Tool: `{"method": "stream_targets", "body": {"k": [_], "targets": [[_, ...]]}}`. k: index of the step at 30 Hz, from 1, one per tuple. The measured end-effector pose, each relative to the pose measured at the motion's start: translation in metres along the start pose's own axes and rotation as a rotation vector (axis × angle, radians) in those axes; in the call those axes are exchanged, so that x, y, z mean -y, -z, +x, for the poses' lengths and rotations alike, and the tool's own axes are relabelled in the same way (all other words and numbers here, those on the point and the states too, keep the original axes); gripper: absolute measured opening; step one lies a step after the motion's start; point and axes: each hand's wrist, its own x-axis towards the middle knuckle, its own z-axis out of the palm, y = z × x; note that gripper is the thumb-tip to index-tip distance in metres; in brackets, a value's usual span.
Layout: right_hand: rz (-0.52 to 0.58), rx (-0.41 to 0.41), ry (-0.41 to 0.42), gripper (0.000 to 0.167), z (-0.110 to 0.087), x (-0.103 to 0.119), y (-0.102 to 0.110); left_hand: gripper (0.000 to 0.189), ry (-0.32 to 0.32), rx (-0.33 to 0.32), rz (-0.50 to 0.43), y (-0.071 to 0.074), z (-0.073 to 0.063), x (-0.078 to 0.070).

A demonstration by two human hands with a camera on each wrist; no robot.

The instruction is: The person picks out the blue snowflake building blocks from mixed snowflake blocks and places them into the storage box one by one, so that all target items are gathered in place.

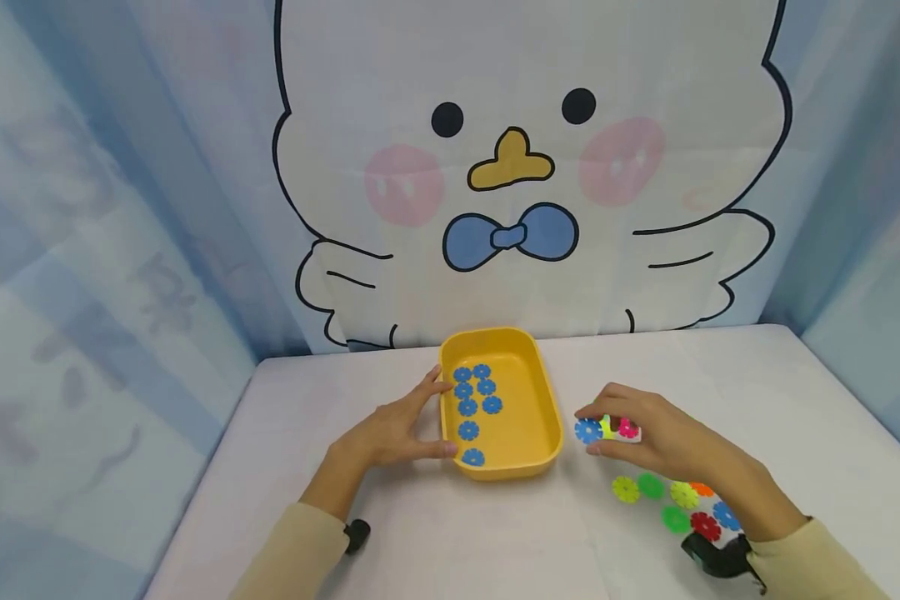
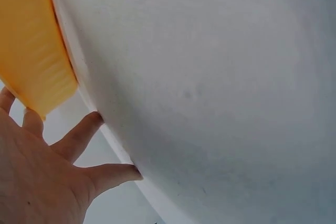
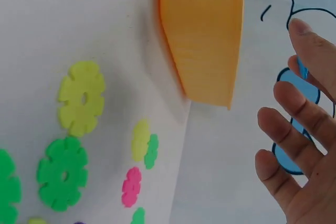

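Note:
A yellow plastic tray [image 1: 523,417] stands on the table, with several blue flower-shaped discs [image 1: 468,407] laid in two columns along its left side. My left hand [image 1: 401,429] rests against the tray's left side, thumb and fingers spread apart. In the left wrist view its fingers look fairly straight beside the tray wall [image 2: 31,40]. Right of the tray, my right hand [image 1: 648,429] pinches a blue flower disc [image 1: 588,431] between thumb and index finger. In the right wrist view, only a sliver of that disc [image 3: 302,69] shows; the other fingers are spread.
Loose flower discs lie on the white table right of the tray: yellow [image 1: 626,489], green [image 1: 651,485], red [image 1: 706,526], blue [image 1: 726,516] and pink [image 1: 627,428]. My right forearm partly covers them. A cartoon-printed curtain [image 1: 510,292] hangs behind the table's back edge.

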Motion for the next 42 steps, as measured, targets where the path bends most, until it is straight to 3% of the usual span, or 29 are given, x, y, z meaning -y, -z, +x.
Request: {"method": "stream_targets", "body": {"k": [9, 17, 21, 35, 42], "targets": [[0.039, -0.054, 0.085, 0.036, 0.035, 0.001, -0.008, 0.098, 0.007, 0.005, -0.015, -0.001, -0.001, 0.0], [0.069, -0.075, 0.107, 0.033, 0.053, 0.001, -0.014, 0.097, -0.008, 0.004, -0.029, -0.002, 0.002, -0.002], [0.098, -0.054, 0.121, 0.036, 0.065, 0.003, -0.018, 0.098, 0.029, -0.005, -0.021, -0.002, -0.001, -0.001], [0.143, -0.029, 0.107, 0.038, 0.091, 0.01, -0.036, 0.098, 0.06, 0.007, -0.014, -0.001, 0.001, 0.0], [0.165, 0.022, 0.091, 0.04, 0.098, 0.014, -0.043, 0.098, 0.038, 0.0, -0.034, -0.002, 0.001, 0.001]]}}
